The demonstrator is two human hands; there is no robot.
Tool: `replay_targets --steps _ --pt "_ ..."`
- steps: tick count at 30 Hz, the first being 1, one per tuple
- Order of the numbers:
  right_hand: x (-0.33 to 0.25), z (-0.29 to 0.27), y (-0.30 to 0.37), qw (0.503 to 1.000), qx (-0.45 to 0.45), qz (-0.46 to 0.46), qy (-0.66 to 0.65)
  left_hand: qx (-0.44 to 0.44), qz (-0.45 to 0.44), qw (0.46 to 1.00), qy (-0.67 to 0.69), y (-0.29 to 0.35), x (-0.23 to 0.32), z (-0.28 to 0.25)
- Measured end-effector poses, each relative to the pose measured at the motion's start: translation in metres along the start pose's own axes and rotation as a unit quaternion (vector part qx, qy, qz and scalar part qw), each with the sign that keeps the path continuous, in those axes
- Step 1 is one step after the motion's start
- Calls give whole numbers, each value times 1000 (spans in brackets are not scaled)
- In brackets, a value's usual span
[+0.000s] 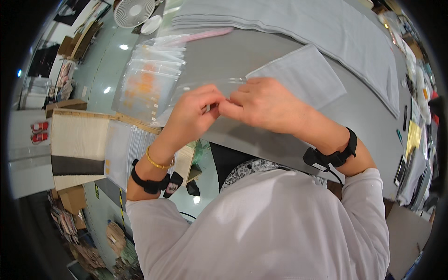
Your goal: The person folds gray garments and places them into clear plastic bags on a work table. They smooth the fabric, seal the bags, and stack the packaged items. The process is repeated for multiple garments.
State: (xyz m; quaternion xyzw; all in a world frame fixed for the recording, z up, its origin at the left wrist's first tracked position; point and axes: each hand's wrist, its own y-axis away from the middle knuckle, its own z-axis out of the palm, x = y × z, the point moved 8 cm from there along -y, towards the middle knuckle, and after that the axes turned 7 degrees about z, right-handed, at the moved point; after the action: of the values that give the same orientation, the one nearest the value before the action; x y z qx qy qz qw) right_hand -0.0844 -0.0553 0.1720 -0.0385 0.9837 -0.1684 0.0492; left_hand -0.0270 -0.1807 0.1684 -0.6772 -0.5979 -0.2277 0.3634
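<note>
Held fingertips of left hand (198, 109) and right hand (259, 103) together in a narrow pinch, thumbs and forefingers nearly touching, to all appearance on a clear plastic bag (228, 82); could not tell exactly which edge. Saw the bag just left of the folded grey cloth (303, 77), stretched sideways across the table (233, 53) beyond the 2 hands, too transparent to trace fully. Found the pinch to the near left of that cloth, with the right hand much nearer to it, overlapping its near-left part in view, and the left hand well apart. Read the cloth's long axis as slanting away to the far right, its line pointing roughly back at the pinch, near edge partly hidden. Noted a fanned stack of clear bags (151, 77) well left of the cloth, a pink strip (210, 34) beyond and left of it, and layered grey fabric (298, 16) just beyond it. Caught also a fan (134, 11), far off to the cloth's left.
</note>
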Motion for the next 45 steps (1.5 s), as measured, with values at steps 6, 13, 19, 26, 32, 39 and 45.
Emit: replay_targets --steps 6,13,19,26,32,39,45 --pt "1 -23 83 984 61 73 -151 -17 20 992 -127 21 38 22" --pt "20 -63 173 989 31 127 -69 -38 101 926 -361 26 74 10" --pt "22 -36 155 988 61 106 -91 -177 46 971 -155 15 39 41" --pt "137 10 187 933 38 349 -73 153 131 760 -618 -32 53 -106" --pt "203 60 165 921 36 385 44 7 163 909 -382 -111 -57 74" --pt "137 94 106 918 5 395 38 -3 101 959 -264 -106 -99 118" --pt "96 103 140 931 60 359 -18 -99 -11 981 -167 -73 -97 131"
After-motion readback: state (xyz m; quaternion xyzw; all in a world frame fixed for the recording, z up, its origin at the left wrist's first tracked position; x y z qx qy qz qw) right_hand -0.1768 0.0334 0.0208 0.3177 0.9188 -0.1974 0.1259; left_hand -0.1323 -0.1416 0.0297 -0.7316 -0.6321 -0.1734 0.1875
